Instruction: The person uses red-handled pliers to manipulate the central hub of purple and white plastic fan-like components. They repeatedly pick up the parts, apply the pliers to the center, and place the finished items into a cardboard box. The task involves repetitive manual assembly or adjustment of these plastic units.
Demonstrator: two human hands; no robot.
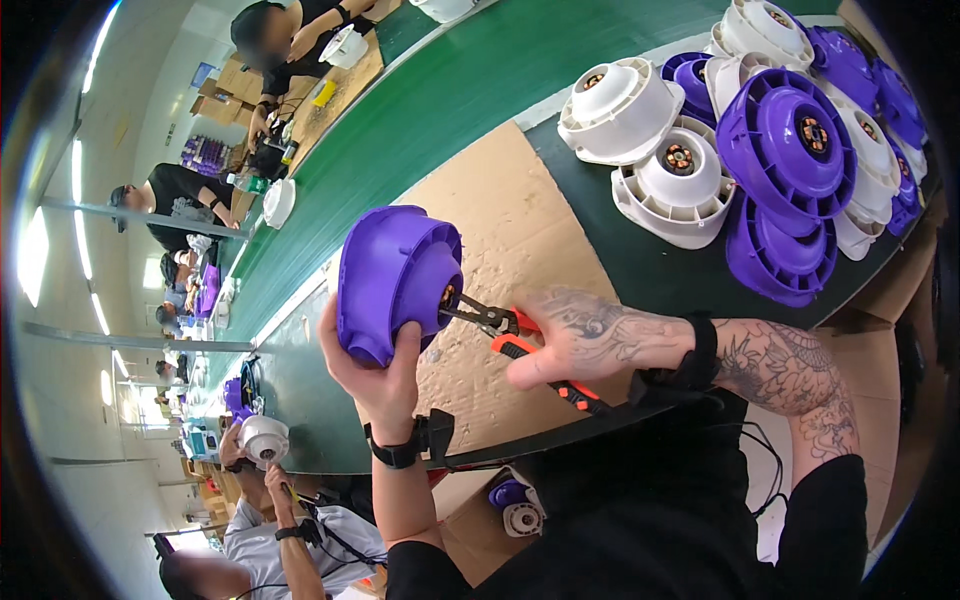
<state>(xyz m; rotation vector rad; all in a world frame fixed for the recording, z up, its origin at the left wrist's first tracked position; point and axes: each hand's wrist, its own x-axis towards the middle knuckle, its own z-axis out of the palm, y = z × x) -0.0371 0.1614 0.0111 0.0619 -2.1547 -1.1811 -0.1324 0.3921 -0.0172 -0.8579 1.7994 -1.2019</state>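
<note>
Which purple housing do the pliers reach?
The purple housing held in the left hand above the cardboard; the pliers in the right hand reach its centre. The purple ones piled at the right are untouched.

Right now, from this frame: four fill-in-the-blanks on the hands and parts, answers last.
1. The left hand holds a housing coloured ____.
2. The right hand grips the pliers by their ____.
3. The cardboard lies on a bench coloured ____.
4. Besides housings of the held one's colour, the pile has ____ ones.

Missing words: purple; handles; green; white.
</note>
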